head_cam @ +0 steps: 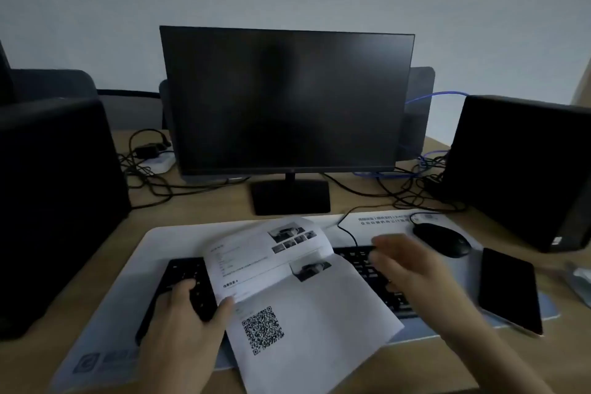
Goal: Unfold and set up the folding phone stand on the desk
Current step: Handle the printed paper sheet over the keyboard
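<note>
The left hand pinches the near-left edge of a printed sheet of paper, thumb on top beside the lines of text, the other fingers curled under it over the left end of a black keyboard. The sheet is folded or creased across its middle, so its far half lifts toward the monitor; it carries small photos near the top and a QR code just right of the thumb. To the right of the sheet the right hand hovers above the keyboard's right half, blurred, fingers loosely spread and holding nothing. Just beyond those fingers lies a black mouse, its cable curving back toward the monitor. Right of the right wrist a dark phone lies flat, screen off, on the edge of a pale desk mat that underlies keyboard, paper and mouse. Farther back stands a dark monitor on its base, flanked by two black computer cases with tangled cables between. No folding phone stand can be made out on the wooden desk.
</note>
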### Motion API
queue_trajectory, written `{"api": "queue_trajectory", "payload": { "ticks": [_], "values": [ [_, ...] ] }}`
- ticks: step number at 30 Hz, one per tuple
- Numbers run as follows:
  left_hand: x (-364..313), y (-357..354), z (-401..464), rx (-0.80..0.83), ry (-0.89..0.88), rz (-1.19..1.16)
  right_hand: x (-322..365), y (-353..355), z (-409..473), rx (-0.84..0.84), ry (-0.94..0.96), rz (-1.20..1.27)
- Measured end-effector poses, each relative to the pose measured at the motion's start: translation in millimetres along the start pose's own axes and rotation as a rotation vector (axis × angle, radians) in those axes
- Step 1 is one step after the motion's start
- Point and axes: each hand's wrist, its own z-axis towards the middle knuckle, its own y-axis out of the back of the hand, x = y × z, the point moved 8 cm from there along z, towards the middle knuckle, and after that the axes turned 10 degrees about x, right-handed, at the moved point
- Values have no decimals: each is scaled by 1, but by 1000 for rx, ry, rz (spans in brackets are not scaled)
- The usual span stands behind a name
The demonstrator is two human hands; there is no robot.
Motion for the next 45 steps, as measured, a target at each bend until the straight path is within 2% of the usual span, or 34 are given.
{"api": "queue_trajectory", "payload": {
  "ticks": [2,4,6,8,10,13,16,19,22,24,26,28,30,32,34,38,42,45],
  "values": [
    [-2,0,8,1,41,1,-7,-19,18,87,-87,-315],
    [-15,-4,13,78,15,19,-11,-44,35,189,-94,-546],
    [-26,-13,20,150,-11,-36,-9,-61,49,205,-89,-649],
    [-34,-15,23,124,-55,-173,-13,-68,59,201,-86,-684],
    [-42,-16,28,77,-108,-399,-21,-64,66,180,-116,-535],
    [-57,-17,33,96,-268,-684,-32,-45,71,102,-140,-238],
    [-64,-11,40,107,-389,-784,-39,-25,78,50,-186,74],
    [-72,-12,48,185,-440,-820,-36,-21,87,134,-199,468],
    [-73,-5,61,150,-384,-852,-35,-23,93,177,-276,712],
    [-80,-4,72,218,-384,-971,-42,-21,93,221,-366,779],
    [-94,-8,82,357,-385,-1068,-44,-18,91,346,-389,745],
    [-111,-14,89,424,-402,-1064,-39,-6,82,430,-373,660],
    [-138,-17,88,449,-464,-1038,-29,13,73,434,-342,563],
    [-175,-27,83,449,-553,-953,-20,47,63,359,-309,434],
    [-209,-32,81,416,-635,-871,-7,95,57,205,-225,395],
    [-243,-39,90,443,-651,-1051,22,247,47,-303,-34,488],
    [-243,-50,87,440,-724,-979,29,376,47,-723,-81,487],
    [-237,-60,85,461,-740,-959,17,431,54,-860,-201,427]
  ]
}}
